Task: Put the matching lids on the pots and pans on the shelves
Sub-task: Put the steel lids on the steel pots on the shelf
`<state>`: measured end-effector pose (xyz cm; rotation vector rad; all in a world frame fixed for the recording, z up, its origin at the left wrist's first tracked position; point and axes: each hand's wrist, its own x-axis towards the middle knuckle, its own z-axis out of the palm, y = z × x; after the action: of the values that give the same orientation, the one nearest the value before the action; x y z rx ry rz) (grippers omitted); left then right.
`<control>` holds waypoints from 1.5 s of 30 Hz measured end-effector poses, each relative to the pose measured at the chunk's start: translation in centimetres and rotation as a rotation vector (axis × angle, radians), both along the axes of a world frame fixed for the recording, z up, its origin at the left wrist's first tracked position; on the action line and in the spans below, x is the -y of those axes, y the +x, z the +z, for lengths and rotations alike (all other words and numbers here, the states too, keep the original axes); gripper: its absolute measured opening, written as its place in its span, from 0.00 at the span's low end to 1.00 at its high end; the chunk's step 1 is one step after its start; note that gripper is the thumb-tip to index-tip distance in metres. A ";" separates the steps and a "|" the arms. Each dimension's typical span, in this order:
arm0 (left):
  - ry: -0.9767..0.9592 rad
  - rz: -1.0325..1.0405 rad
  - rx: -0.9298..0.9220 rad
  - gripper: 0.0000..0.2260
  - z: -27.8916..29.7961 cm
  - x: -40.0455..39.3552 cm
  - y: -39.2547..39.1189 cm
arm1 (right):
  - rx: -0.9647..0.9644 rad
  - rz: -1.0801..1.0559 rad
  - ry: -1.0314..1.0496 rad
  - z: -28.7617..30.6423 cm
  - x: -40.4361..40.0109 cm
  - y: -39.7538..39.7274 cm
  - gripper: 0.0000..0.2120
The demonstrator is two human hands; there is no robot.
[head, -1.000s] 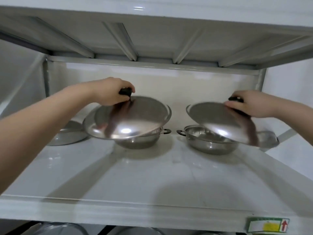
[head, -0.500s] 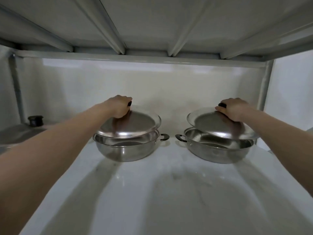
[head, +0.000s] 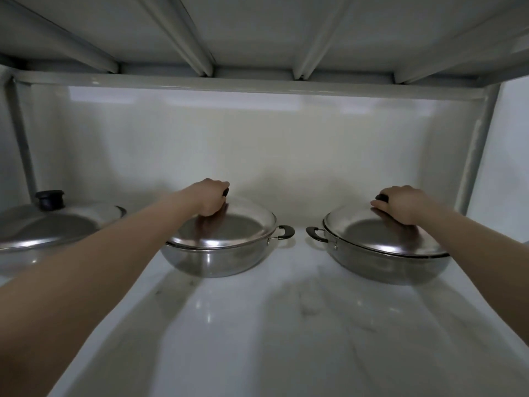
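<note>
Head view: both hands closed on lid knobs, lids seated on two steel pans.

The left hand (head: pixel 213 197) curled shut around the black knob of the left lid (head: pixel 226 229), which lay under its fingers on the left pan (head: pixel 213 260); the right hand (head: pixel 402 204) likewise gripped the right lid (head: pixel 383 234) over the right pan (head: pixel 386 265). The lids looked rigid, light and slick, so the knob seemed the safest hold.

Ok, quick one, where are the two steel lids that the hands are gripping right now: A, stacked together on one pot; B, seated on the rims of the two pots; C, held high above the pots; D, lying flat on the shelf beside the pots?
B: the left lid and the right lid each sit on their pot's rim, with the left hand and right hand closed on the knobs.
</note>
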<state>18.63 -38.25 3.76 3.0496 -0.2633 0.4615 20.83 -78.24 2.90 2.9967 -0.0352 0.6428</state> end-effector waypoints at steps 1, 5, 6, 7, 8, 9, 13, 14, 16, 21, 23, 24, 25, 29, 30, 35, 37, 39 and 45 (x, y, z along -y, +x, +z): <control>-0.002 0.003 -0.005 0.04 -0.1 0.0 0.0 | 0.005 -0.001 -0.003 -0.2 0.1 0.0 0.21; 0.014 0.016 -0.018 0.04 -0.2 0.0 0.0 | 0.007 -0.008 0.008 -0.5 0.1 0.0 0.21; 0.018 0.020 -0.021 0.04 -0.2 0.0 -0.1 | 0.008 -0.007 0.006 -0.5 0.1 0.0 0.21; 0.020 0.025 -0.024 0.04 -0.3 -0.1 -0.1 | 0.007 -0.002 0.005 -0.5 0.1 0.0 0.21; 0.020 0.029 -0.026 0.04 -0.3 -0.2 -0.1 | 0.004 0.004 0.010 -0.5 0.1 0.0 0.21; 0.019 0.034 -0.028 0.04 -0.3 -0.3 -0.1 | 0.002 0.012 0.014 -0.5 0.1 0.0 0.21; 0.016 0.040 -0.035 0.04 -0.5 -0.3 -0.1 | -0.015 0.020 0.020 -0.4 0.0 -0.1 0.21; 0.013 0.040 -0.034 0.04 -0.5 -0.3 -0.2 | -0.024 0.020 0.021 -0.3 0.0 -0.1 0.21; 0.009 0.040 -0.028 0.03 -0.5 -0.2 -0.2 | -0.043 0.022 0.026 -0.2 0.0 -0.2 0.21; -0.007 0.044 -0.005 0.11 -0.7 -0.3 -0.3 | -0.074 0.028 0.041 -0.2 0.1 -0.3 0.21; -0.010 0.047 0.003 0.13 -0.8 -0.3 -0.4 | -0.074 0.029 0.052 -0.4 0.0 -0.5 0.21; -0.010 0.051 0.012 0.12 -0.9 -0.3 -0.4 | -0.069 0.028 0.058 -0.4 0.0 -0.5 0.22; -0.010 0.058 0.019 0.12 -1.0 -0.3 -0.3 | -0.064 0.025 0.063 -0.5 0.0 -0.5 0.22; -0.024 0.087 0.026 0.16 -1.2 -0.4 -0.1 | -0.062 0.009 0.087 -0.8 -0.1 -0.5 0.22; -0.023 0.090 0.030 0.16 -1.2 -0.4 -0.2 | -0.062 0.007 0.096 -0.8 -0.1 -0.5 0.22; -0.016 0.103 0.021 0.17 -1.0 -0.2 -0.5 | -0.067 0.000 0.124 -0.9 -0.2 -0.6 0.22; -0.025 0.109 0.019 0.19 -1.0 0.0 -0.7 | -0.060 0.002 0.132 -1.0 -0.2 -0.8 0.22; -0.043 0.113 0.019 0.20 -1.0 0.1 -0.9 | -0.055 0.001 0.129 -1.0 -0.4 -1.0 0.22; -0.149 0.084 -0.049 0.22 0.4 0.1 -1.5 | -0.100 -0.073 0.043 0.4 -1.1 -2.5 0.26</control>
<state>17.14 -38.35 4.13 2.9303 -0.0941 0.3910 18.34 -77.12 3.31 3.0477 -0.1538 0.4910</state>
